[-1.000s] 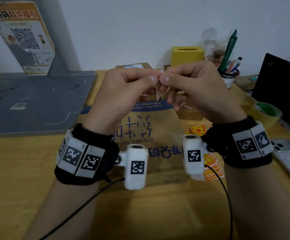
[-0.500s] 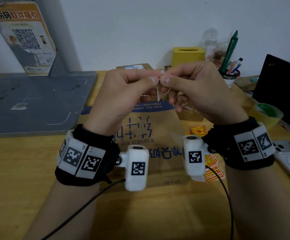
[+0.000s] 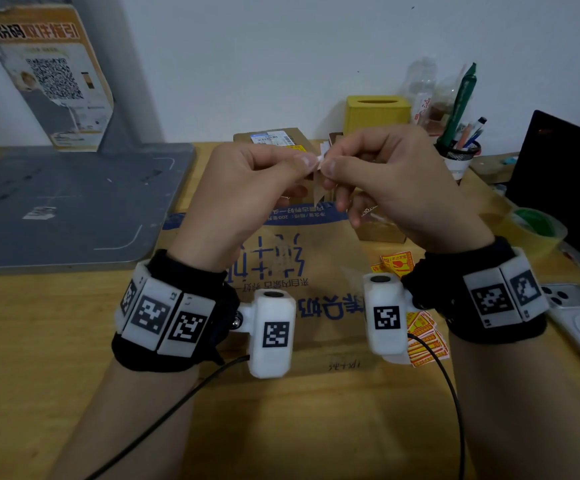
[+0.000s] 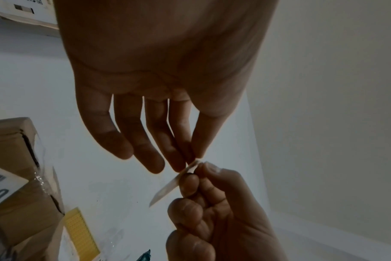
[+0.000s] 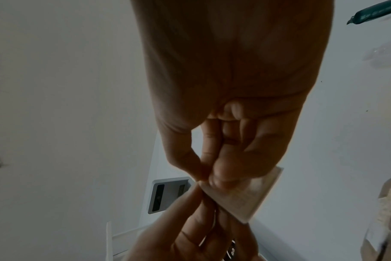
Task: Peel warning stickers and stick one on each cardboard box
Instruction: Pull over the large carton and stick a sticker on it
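- The wooden desk [image 3: 39, 341] carries a large flat cardboard box [image 3: 316, 410] with blue print, lying directly beneath both raised hands; a smaller cardboard box [image 3: 274, 138] with a white shipping label sits behind it, near the wall.
- A loose pile of warning stickers [image 3: 423, 337] lies on the desk beside the large box, under the right wrist.
- The left hand [image 3: 240, 188] is held above the large box; its thumb and forefinger pinch one top corner of the sticker, and its other fingers hang loose.
- The right hand [image 3: 392, 181] mirrors it, with curled fingers pinching the same corner from the other side.
- The sticker [image 5: 246, 196] hangs edge-on between the two fingertips, its long axis pointing down toward the large box. Both hands are equally near, so separating the backing probably turns on pulling that shared corner apart.
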